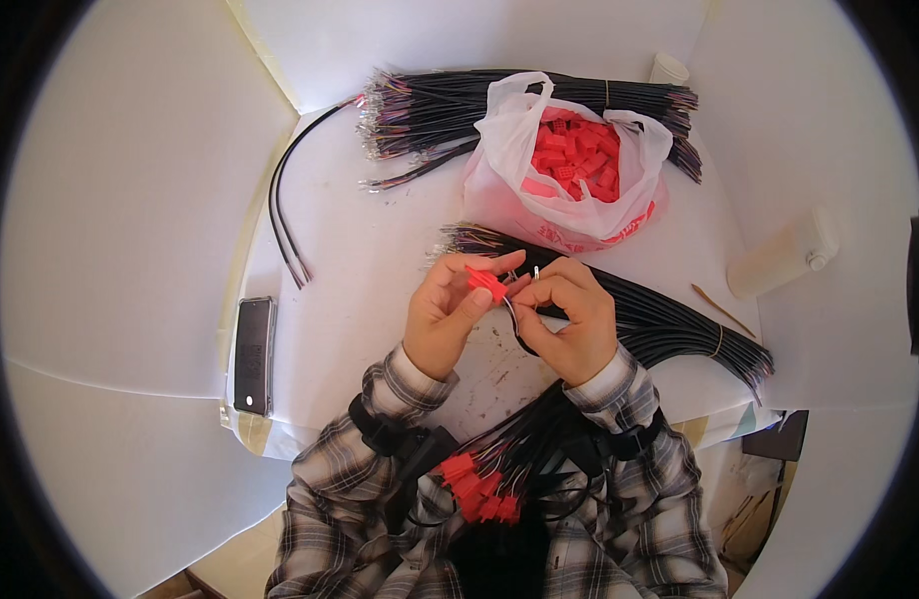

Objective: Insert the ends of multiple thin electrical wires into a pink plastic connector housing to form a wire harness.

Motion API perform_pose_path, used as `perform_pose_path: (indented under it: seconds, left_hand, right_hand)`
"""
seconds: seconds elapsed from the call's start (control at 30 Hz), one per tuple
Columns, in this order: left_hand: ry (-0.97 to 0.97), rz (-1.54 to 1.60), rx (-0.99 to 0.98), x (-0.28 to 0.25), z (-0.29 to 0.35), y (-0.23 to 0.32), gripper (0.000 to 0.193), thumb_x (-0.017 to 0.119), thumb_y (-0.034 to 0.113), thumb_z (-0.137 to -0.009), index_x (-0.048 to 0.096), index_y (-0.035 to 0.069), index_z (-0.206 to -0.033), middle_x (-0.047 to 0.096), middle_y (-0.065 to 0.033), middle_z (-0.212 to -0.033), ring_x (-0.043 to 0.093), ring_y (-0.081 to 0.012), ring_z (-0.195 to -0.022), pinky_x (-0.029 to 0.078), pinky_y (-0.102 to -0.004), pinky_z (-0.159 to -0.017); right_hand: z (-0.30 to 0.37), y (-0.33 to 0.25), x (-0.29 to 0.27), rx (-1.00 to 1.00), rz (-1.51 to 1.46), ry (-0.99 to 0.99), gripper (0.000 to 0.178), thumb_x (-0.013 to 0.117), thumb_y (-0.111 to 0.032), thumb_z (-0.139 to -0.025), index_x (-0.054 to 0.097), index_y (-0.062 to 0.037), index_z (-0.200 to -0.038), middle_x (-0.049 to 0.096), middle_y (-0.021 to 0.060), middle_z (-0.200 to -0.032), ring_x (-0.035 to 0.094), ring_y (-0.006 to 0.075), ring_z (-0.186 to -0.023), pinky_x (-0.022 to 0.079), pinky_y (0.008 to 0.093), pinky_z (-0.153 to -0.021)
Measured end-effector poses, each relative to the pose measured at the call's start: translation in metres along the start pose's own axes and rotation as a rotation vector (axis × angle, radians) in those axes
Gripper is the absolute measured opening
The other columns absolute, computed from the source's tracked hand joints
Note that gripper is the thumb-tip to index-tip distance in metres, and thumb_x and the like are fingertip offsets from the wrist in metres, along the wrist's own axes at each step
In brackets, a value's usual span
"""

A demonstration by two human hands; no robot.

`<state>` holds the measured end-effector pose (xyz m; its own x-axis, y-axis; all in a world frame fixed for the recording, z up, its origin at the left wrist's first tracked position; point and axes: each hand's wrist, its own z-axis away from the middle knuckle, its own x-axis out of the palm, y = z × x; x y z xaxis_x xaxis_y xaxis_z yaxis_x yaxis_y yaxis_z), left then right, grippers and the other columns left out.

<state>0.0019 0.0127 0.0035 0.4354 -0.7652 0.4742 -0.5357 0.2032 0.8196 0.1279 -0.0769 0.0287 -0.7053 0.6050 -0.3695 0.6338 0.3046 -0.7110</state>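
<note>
A white table (355, 230) fills the space, with a wide bundle of black cables (430, 110) across its far side and a second bundle (669, 309) slanting behind the hands. A white plastic bag (499, 205) of loose red connectors (576, 155) stands between them. Red-ended cables (524, 429) lie close against the person. Over the table's middle, the left hand (442, 314) pinches a single red connector (486, 284); the right hand (577, 319), fingers curled, pinches thin wires (510, 311) just beside it
</note>
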Motion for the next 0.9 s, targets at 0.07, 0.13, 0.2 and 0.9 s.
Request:
perform_pose_path:
  seconds: [0.07, 0.13, 0.2, 0.9]
  left_hand:
    - [0.002, -0.021, -0.035, 0.0005, 0.0007, 0.0011, 0.032, 0.052, 0.015, -0.085, 0.039, 0.0, -0.11, 0.043, -0.0256, -0.119, 0.045, -0.0286, -0.111, 0.032, -0.0442, -0.097]
    - [-0.005, -0.035, -0.018, -0.001, 0.0009, -0.0002, 0.027, 0.049, 0.01, -0.085, 0.039, 0.001, -0.108, 0.044, -0.0244, -0.119, 0.047, -0.0277, -0.108, 0.035, -0.0403, -0.094]
    - [-0.013, -0.048, -0.001, -0.0013, 0.0009, -0.0004, 0.023, 0.047, 0.006, -0.086, 0.04, 0.002, -0.107, 0.045, -0.0232, -0.119, 0.05, -0.0269, -0.105, 0.038, -0.0364, -0.092]
    - [-0.016, -0.06, -0.012, -0.0004, 0.0012, 0.0012, 0.022, 0.048, 0.007, -0.086, 0.04, 0.001, -0.105, 0.044, -0.0236, -0.12, 0.051, -0.026, -0.105, 0.039, -0.0367, -0.091]
  right_hand:
    - [-0.0003, 0.0, 0.0006, -0.024, 0.011, 0.003, 0.014, 0.064, -0.001, -0.058, 0.056, -0.0077, -0.067, 0.051, 0.0035, -0.066, 0.049, 0.0207, -0.062, 0.037, 0.0295, -0.059]
    - [-0.0006, -0.0003, 0.0009, -0.04, 0.025, 0.002, 0.014, 0.064, -0.001, -0.057, 0.056, -0.0082, -0.067, 0.051, 0.0027, -0.066, 0.049, 0.0206, -0.062, 0.036, 0.03, -0.059]
    - [-0.0009, -0.0004, 0.001, -0.045, 0.024, 0.0, 0.014, 0.064, -0.001, -0.057, 0.056, -0.0083, -0.067, 0.051, 0.0027, -0.066, 0.049, 0.0208, -0.062, 0.037, 0.0303, -0.059]
    - [-0.0015, -0.0002, 0.0022, -0.068, 0.053, 0.04, 0.012, 0.064, -0.002, -0.061, 0.056, -0.0082, -0.067, 0.051, 0.0031, -0.067, 0.048, 0.0209, -0.062, 0.037, 0.0308, -0.059]
